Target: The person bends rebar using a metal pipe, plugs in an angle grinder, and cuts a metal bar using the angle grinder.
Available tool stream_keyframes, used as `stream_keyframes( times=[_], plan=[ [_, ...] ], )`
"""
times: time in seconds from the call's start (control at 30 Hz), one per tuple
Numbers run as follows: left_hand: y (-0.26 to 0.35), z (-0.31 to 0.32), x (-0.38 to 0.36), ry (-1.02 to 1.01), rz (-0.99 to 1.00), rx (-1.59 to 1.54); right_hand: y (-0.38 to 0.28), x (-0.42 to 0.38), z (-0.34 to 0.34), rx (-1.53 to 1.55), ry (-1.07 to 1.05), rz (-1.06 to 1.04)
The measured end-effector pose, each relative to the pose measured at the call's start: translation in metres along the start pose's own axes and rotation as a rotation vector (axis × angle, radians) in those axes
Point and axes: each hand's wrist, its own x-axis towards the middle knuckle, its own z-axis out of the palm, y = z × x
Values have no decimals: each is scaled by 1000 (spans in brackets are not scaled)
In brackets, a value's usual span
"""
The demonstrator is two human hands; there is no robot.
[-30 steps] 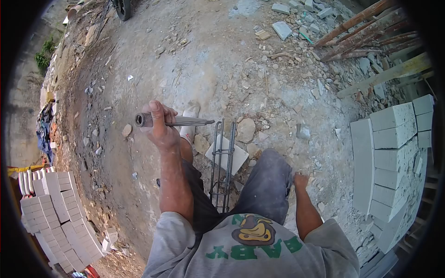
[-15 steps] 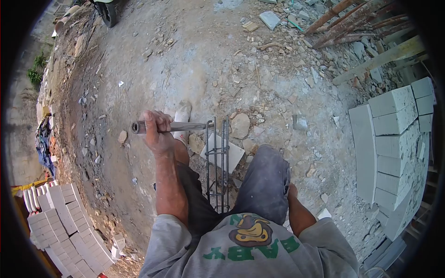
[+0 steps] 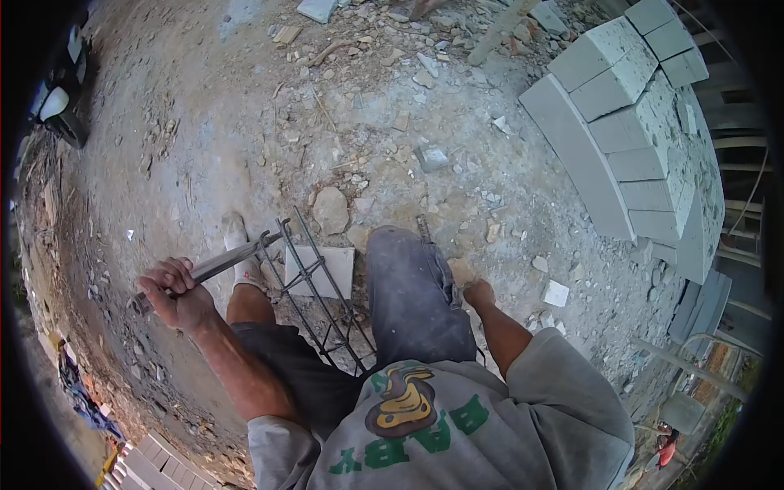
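Note:
My left hand (image 3: 181, 296) is wrapped round a long grey metal bar (image 3: 229, 260) at the left. The bar's far end meets the top of a rebar cage (image 3: 307, 273), which runs back between my legs. A square white tile (image 3: 333, 272) lies on the ground under the cage. On the other side, my right hand (image 3: 478, 292) is beside my right knee, low over the ground; its fingers are curled, and what they hold, if anything, is too small to make out.
Grey blocks (image 3: 629, 139) are stacked at the right, with more blocks (image 3: 159, 464) at the lower left. Rubble and a flat round stone (image 3: 331, 211) lie ahead. Part of a parked vehicle (image 3: 61, 114) shows at the upper left.
The view has turned to the right. My right hand, earlier mostly hidden beside my knee, now shows reaching outward. The bar now slants against the cage top, still in my left hand.

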Motion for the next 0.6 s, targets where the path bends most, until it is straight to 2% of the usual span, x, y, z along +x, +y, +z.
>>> stream_keyframes(
  times=[0.07, 0.17, 0.27, 0.47, 0.53, 0.6],
  plan=[
    [-4, -4, 8, 31, -26, -1, 14, 17, 21, -2, 23, -112],
    [-4, -1, 18, 76, -60, 9, 12, 9, 25, 112, 29, -33],
    [-7, 8, 28, 130, -84, 37, 10, 15, 47, 70, -51, -66],
    [-16, 17, 49, 153, -138, 81, -26, -22, 10, -38, -64, -134],
    [-19, 22, 52, 129, -158, 106, -17, -17, 19, -126, 8, -367],
    [-21, 37, 52, 108, -166, 123, -22, -20, 18, -70, -35, -565]
  ],
)
